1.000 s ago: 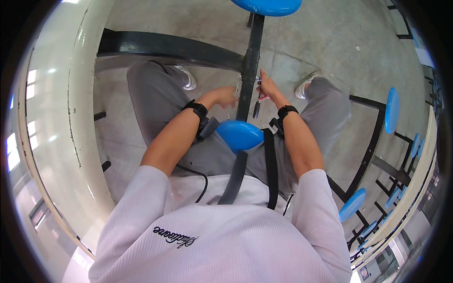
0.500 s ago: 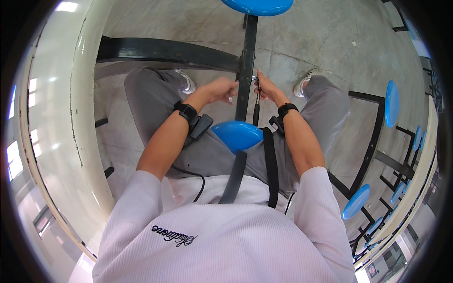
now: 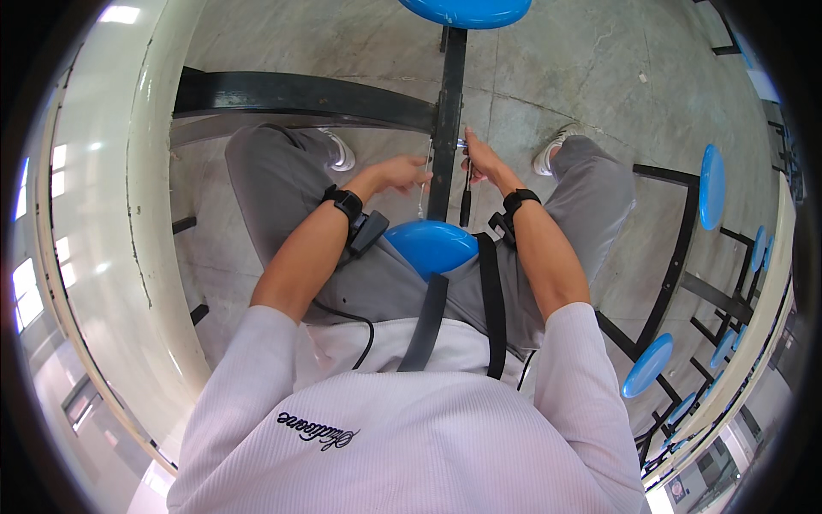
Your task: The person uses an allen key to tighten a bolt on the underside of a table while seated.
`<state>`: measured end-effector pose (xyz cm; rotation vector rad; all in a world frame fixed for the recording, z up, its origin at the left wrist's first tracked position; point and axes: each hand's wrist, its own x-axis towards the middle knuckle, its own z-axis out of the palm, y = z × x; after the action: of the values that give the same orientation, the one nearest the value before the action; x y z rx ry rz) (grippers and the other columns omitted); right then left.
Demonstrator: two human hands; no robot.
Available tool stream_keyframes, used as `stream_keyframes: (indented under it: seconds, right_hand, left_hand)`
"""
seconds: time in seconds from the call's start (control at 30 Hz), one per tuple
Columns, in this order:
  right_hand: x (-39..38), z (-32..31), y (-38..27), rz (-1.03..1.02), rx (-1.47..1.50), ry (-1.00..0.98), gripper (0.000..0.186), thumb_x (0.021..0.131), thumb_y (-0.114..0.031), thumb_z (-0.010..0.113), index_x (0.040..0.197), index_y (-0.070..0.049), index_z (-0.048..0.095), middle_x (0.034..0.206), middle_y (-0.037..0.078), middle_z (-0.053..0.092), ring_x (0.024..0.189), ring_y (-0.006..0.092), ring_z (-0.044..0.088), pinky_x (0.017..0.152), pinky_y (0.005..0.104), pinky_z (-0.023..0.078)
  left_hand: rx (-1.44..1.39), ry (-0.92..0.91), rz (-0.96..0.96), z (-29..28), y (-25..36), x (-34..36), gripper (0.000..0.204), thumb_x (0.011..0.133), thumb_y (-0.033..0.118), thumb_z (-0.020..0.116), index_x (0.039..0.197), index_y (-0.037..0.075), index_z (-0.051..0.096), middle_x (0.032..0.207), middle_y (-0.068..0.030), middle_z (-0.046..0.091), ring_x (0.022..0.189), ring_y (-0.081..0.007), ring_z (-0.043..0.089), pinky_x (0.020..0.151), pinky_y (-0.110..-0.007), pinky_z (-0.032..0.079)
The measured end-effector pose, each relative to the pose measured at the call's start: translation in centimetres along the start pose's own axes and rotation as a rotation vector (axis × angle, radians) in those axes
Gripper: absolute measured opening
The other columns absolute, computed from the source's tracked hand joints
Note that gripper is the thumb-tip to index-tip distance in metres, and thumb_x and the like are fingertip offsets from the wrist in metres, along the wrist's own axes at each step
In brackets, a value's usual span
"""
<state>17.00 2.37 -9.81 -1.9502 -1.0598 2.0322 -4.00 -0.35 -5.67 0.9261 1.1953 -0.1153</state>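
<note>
A person's bare hands work on either side of a narrow black metal bar (image 3: pixel 443 158), seen from above. The right hand (image 3: pixel 485 162) grasps a black-handled tool (image 3: pixel 466 204) just beside the bar's right side; its silver head points at the metal and its handle hangs toward the person. Holding it near the head probably keeps the head steady against the bar. The left hand (image 3: pixel 402 174) is half-curled at the bar's left side, beside a thin silver rod (image 3: pixel 421 206); whether it grips this rod or only touches it, I cannot tell. Having a hand on each side likely lets both reach the same part of the bar.

The bar runs between a round blue seat (image 3: pixel 431 247) at the person's thighs and another blue seat (image 3: pixel 467 11) ahead, and meets a thick black beam (image 3: pixel 312 92). Underneath is a grey concrete floor (image 3: pixel 565 68) with cracks. A glossy cream desk (image 3: pixel 163 257) curves along the left; more blue seats (image 3: pixel 711 187) on black frames line the right.
</note>
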Motion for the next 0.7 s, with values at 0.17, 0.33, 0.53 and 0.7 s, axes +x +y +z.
stream_keyframes:
  seconds: [0.17,0.33,0.53,0.7]
  right_hand:
    - [0.1,-0.1,0.1,-0.010,-0.009,0.004,0.073,0.086,-0.063,0.022,0.099,0.004,0.047,0.063,0.010,0.053,0.035,0.0113,0.039,0.044,0.0328,0.048]
    - [0.0,0.3,-0.1,-0.041,-0.011,0.020,0.070,0.087,-0.061,0.022,0.097,0.004,0.047,0.063,0.010,0.052,0.036,0.0126,0.040,0.047,0.0349,0.050]
    - [0.2,0.4,0.1,-0.048,0.003,0.014,0.067,0.088,-0.059,0.022,0.096,0.003,0.046,0.063,0.010,0.052,0.036,0.0133,0.040,0.046,0.0359,0.050]
    - [0.4,0.3,0.4,-0.040,0.035,0.057,0.075,0.087,-0.060,0.023,0.111,0.008,0.044,0.065,0.016,0.052,0.038,0.0195,0.042,0.043,0.0368,0.050]
  left_hand:
    - [0.114,0.033,0.034,-0.5,-1.4,1.1,0.060,0.085,0.025,0.057,0.136,0.008,0.031,0.080,-0.0007,0.063,0.063,-0.0106,0.047,0.057,-0.025,0.042]
    - [0.370,0.156,0.270,0.0,-3.6,3.3,0.058,0.080,0.017,0.060,0.130,0.001,0.038,0.077,-0.0054,0.066,0.068,-0.0145,0.057,0.059,-0.028,0.044]
    - [0.633,0.297,0.239,1.0,-3.1,4.4,0.039,0.075,0.014,0.062,0.110,0.000,0.054,0.077,-0.0107,0.067,0.080,-0.0242,0.064,0.071,-0.034,0.046]
    - [0.681,0.267,0.226,1.0,-2.6,4.3,0.036,0.075,0.017,0.062,0.105,0.000,0.056,0.078,-0.0101,0.067,0.080,-0.0253,0.064,0.072,-0.035,0.047]
